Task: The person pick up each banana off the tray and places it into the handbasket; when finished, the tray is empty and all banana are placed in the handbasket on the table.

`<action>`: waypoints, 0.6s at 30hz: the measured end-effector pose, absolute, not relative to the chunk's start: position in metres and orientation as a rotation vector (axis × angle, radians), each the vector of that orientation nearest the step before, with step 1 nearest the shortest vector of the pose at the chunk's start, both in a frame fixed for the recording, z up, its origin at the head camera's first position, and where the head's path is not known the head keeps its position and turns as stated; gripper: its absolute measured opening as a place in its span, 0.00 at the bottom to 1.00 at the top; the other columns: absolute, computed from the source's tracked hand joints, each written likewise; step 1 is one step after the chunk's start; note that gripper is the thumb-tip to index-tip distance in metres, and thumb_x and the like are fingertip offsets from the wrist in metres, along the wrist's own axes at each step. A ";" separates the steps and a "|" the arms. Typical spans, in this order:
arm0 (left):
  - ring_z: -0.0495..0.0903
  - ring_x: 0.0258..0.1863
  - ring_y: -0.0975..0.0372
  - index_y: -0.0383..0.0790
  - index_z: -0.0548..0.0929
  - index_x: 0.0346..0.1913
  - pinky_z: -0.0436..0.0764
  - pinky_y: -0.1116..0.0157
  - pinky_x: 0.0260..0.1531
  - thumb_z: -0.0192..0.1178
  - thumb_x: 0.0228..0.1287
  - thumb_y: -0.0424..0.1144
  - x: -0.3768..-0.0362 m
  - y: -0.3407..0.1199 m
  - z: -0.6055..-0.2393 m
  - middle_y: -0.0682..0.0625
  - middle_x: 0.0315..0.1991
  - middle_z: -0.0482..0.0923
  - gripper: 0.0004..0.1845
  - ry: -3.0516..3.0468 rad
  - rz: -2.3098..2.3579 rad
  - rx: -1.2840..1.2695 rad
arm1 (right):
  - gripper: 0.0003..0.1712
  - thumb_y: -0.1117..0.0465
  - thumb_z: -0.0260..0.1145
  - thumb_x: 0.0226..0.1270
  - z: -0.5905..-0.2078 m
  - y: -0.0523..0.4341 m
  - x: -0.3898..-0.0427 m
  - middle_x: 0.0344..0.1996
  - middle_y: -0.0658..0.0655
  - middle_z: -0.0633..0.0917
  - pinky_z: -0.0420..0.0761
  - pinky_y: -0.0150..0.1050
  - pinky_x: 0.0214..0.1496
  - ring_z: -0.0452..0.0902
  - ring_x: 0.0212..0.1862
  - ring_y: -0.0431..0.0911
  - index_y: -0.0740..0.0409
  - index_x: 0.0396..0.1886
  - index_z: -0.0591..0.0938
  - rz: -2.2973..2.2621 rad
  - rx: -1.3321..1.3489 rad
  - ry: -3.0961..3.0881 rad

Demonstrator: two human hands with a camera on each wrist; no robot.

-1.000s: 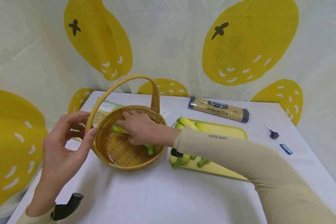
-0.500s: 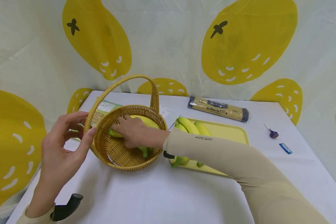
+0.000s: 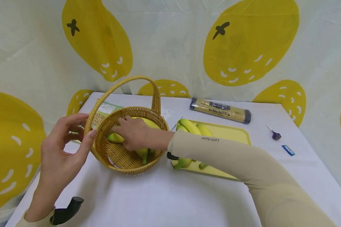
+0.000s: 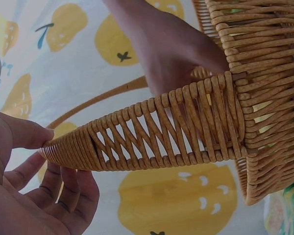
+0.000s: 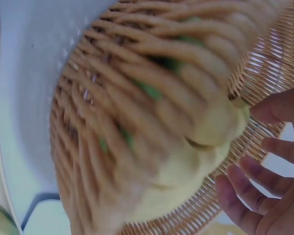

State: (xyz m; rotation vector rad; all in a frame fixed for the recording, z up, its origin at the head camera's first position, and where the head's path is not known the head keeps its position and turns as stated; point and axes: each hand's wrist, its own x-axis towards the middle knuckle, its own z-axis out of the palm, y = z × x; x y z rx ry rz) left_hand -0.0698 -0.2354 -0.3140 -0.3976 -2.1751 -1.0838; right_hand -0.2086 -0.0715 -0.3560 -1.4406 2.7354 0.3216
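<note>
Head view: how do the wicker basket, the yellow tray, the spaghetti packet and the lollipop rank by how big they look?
1. wicker basket, handle included
2. yellow tray, partly hidden by a sleeve, so its rank against the basket is unsure
3. spaghetti packet, farther away
4. lollipop

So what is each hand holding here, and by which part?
The right hand rests on the yellow-green bananas in the woven wicker basket; the left hand touches its rim.
</note>
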 end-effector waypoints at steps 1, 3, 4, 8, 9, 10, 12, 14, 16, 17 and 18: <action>0.77 0.38 0.63 0.35 0.82 0.66 0.79 0.77 0.44 0.70 0.61 0.20 -0.070 -0.236 -0.314 0.49 0.49 0.82 0.29 -2.176 -1.084 -0.397 | 0.38 0.49 0.66 0.74 -0.353 -0.069 -0.209 0.63 0.52 0.74 0.80 0.37 0.34 0.71 0.55 0.46 0.39 0.81 0.69 0.309 -1.445 2.741; 0.77 0.38 0.63 0.35 0.81 0.66 0.79 0.77 0.44 0.70 0.62 0.21 -0.070 -0.236 -0.315 0.49 0.50 0.82 0.29 -2.178 -1.082 -0.391 | 0.37 0.50 0.64 0.75 -0.348 -0.064 -0.208 0.63 0.52 0.75 0.81 0.37 0.33 0.72 0.55 0.46 0.39 0.81 0.69 0.285 -1.457 2.751; 0.77 0.38 0.63 0.35 0.81 0.66 0.79 0.77 0.45 0.70 0.62 0.21 -0.070 -0.236 -0.315 0.49 0.50 0.82 0.28 -2.177 -1.084 -0.389 | 0.36 0.50 0.64 0.75 -0.345 -0.061 -0.207 0.63 0.53 0.75 0.81 0.38 0.33 0.72 0.55 0.47 0.39 0.81 0.70 0.269 -1.468 2.755; 0.76 0.38 0.64 0.34 0.82 0.66 0.78 0.78 0.45 0.70 0.62 0.20 -0.070 -0.234 -0.316 0.51 0.49 0.82 0.28 -2.153 -1.086 -0.387 | 0.36 0.53 0.64 0.74 -0.336 -0.046 -0.204 0.63 0.54 0.76 0.79 0.38 0.29 0.73 0.55 0.48 0.41 0.81 0.71 0.206 -1.502 2.768; 0.76 0.38 0.64 0.34 0.82 0.66 0.78 0.78 0.45 0.70 0.61 0.20 -0.070 -0.234 -0.316 0.51 0.49 0.82 0.29 -2.149 -1.085 -0.386 | 0.36 0.53 0.63 0.74 -0.334 -0.043 -0.203 0.63 0.54 0.76 0.79 0.38 0.29 0.74 0.54 0.48 0.42 0.81 0.71 0.204 -1.509 2.768; 0.76 0.38 0.64 0.34 0.82 0.66 0.78 0.78 0.45 0.70 0.61 0.20 -0.071 -0.234 -0.316 0.51 0.49 0.82 0.29 -2.147 -1.085 -0.386 | 0.36 0.54 0.63 0.73 -0.333 -0.039 -0.202 0.63 0.55 0.77 0.79 0.38 0.28 0.74 0.54 0.49 0.42 0.81 0.72 0.199 -1.520 2.768; 0.76 0.38 0.64 0.34 0.82 0.66 0.78 0.78 0.45 0.70 0.60 0.19 -0.071 -0.234 -0.317 0.52 0.50 0.82 0.29 -2.145 -1.083 -0.386 | 0.36 0.55 0.63 0.72 -0.330 -0.031 -0.200 0.64 0.55 0.77 0.80 0.39 0.28 0.75 0.56 0.49 0.43 0.80 0.72 0.195 -1.535 2.775; 0.76 0.39 0.64 0.35 0.82 0.66 0.78 0.79 0.45 0.71 0.60 0.19 -0.071 -0.234 -0.317 0.53 0.50 0.82 0.29 -2.153 -1.074 -0.381 | 0.36 0.55 0.63 0.72 -0.326 -0.022 -0.199 0.65 0.55 0.77 0.80 0.39 0.28 0.76 0.58 0.50 0.42 0.80 0.73 0.194 -1.546 2.785; 0.76 0.39 0.64 0.35 0.82 0.66 0.78 0.79 0.45 0.71 0.60 0.19 -0.071 -0.234 -0.317 0.53 0.50 0.82 0.30 -2.159 -1.067 -0.378 | 0.35 0.54 0.63 0.72 -0.323 -0.013 -0.198 0.64 0.54 0.77 0.81 0.40 0.29 0.76 0.59 0.50 0.42 0.79 0.73 0.180 -1.557 2.795; 0.76 0.39 0.64 0.35 0.82 0.66 0.77 0.79 0.45 0.71 0.60 0.19 -0.071 -0.234 -0.317 0.53 0.50 0.82 0.30 -2.161 -1.065 -0.376 | 0.35 0.54 0.64 0.72 -0.321 -0.009 -0.197 0.64 0.54 0.77 0.82 0.41 0.29 0.76 0.60 0.51 0.42 0.78 0.74 0.171 -1.559 2.803; 0.76 0.39 0.64 0.35 0.82 0.66 0.77 0.79 0.45 0.71 0.60 0.19 -0.071 -0.234 -0.317 0.53 0.50 0.82 0.29 -2.164 -1.062 -0.374 | 0.34 0.53 0.64 0.72 -0.319 -0.005 -0.197 0.63 0.54 0.78 0.82 0.41 0.29 0.76 0.59 0.50 0.42 0.78 0.74 0.156 -1.556 2.808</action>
